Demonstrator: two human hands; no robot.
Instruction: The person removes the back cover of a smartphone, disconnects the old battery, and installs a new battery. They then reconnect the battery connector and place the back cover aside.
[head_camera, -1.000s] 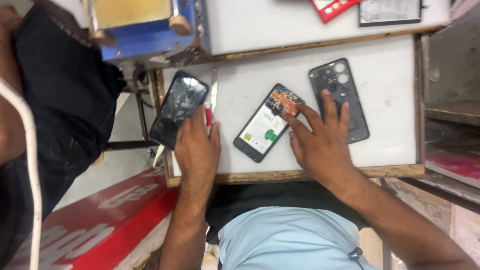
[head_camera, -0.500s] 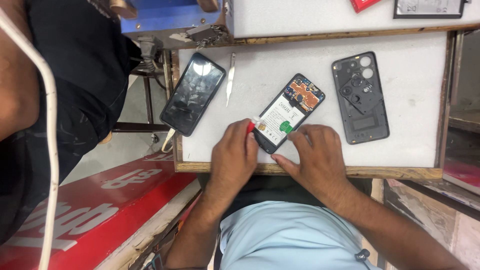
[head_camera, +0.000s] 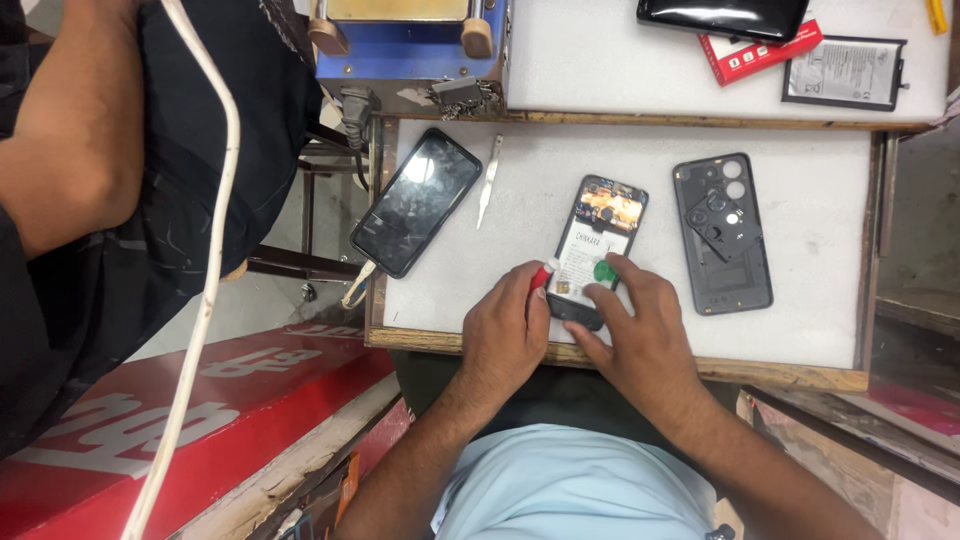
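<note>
Left hand (head_camera: 507, 325) pinches a red tool (head_camera: 541, 276), tip at the opened phone (head_camera: 593, 250) (long axis toward 12). Right hand (head_camera: 640, 325), fingers spread flat, pins its lower end on the white surface (head_camera: 820, 300); phone lies at 1 o'clock from left grip

1. White work board (head_camera: 820, 330) with a wooden rim, lit evenly from above.
2. Second white board (head_camera: 600, 60) just behind it, set higher.
3. Blue machine (head_camera: 400, 45) at the far left corner, plug hanging below.
4. Pale floor (head_camera: 250, 310) left of the bench.
5. Red sign panel (head_camera: 200, 420) slanting low left, with a white cable (head_camera: 205, 300) across it.
</note>
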